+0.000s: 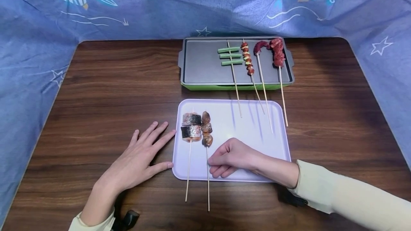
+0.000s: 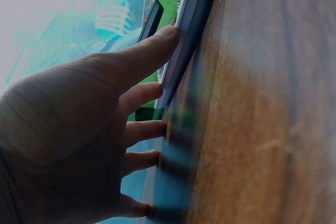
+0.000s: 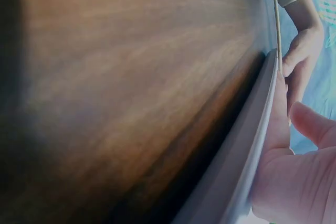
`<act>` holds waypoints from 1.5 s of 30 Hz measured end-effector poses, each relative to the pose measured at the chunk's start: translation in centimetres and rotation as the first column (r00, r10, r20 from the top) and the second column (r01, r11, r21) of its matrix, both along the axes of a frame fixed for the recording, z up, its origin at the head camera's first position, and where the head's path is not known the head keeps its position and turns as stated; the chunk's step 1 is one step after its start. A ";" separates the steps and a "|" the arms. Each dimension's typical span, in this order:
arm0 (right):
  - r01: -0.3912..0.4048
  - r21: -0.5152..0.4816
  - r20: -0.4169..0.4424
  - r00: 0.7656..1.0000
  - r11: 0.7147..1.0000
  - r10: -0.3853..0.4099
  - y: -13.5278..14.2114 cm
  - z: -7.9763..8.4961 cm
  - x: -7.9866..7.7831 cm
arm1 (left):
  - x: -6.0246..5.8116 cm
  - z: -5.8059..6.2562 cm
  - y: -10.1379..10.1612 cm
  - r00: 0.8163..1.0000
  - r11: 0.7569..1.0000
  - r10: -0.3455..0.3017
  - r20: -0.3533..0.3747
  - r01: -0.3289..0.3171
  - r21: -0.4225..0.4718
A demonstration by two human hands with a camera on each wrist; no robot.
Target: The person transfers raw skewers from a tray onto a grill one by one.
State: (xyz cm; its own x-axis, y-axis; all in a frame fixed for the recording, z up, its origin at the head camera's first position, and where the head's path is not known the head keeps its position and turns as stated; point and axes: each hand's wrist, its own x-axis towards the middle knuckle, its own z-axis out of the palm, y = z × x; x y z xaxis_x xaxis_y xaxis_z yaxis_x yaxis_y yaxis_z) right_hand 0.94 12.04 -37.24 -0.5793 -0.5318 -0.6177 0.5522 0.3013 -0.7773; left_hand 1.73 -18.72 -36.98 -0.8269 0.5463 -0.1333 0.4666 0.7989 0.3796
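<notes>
My right hand (image 1: 231, 158) pinches the stick of a skewer (image 1: 207, 128) threaded with brown, glossy pieces, low over the front of a pale lilac tray (image 1: 250, 145). Left of it lies a second skewer (image 1: 191, 132) with thick pieces in dark, silvery skin; both sticks jut past the tray's front rim. My left hand (image 1: 135, 165) rests on the wooden table with fingers spread, its thumb and forefinger tips at the tray's left rim. The left wrist view shows that thumb (image 2: 142, 53) against the rim. In the right wrist view the right hand (image 3: 294, 182) hides most of the tray's surface.
Behind the tray stands a grey grill plate (image 1: 202, 63) on a green base (image 1: 208, 87). Across it lie skewers of green sticks (image 1: 231, 56), small red and yellow pieces (image 1: 246, 58), a dark red curl (image 1: 261, 46) and red meat chunks (image 1: 277, 52), their sticks reaching over the tray.
</notes>
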 end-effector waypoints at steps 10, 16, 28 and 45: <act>-0.021 0.015 -0.038 0.999 1.000 0.021 -1.1 -0.3 -0.3 | 0.2 -0.1 -0.2 1.000 1.000 0.002 -0.010 -0.002 -0.001; -0.017 0.006 -0.035 0.999 1.000 0.018 -1.0 -0.4 -0.3 | 0.1 -0.2 -0.1 1.000 1.000 -0.002 -0.017 0.002 0.000; -0.002 -0.004 -0.032 0.999 1.000 0.002 0.1 -0.3 -0.2 | 0.0 -0.2 0.1 1.000 1.000 -0.006 -0.007 0.006 -0.003; 0.003 -0.022 -0.058 0.998 1.000 -0.004 1.8 1.6 -0.1 | -0.3 -0.1 0.0 1.000 1.000 -0.010 -0.008 0.010 -0.008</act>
State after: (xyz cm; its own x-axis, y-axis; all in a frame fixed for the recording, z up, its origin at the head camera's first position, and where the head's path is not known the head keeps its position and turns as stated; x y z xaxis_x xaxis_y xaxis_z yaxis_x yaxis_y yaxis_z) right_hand 0.80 13.82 -35.67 -0.6161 -0.5428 -0.5708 0.5066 0.2818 -0.8148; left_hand 1.46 -18.68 -37.11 -0.8223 0.5537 -0.1315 0.4778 0.7972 0.3692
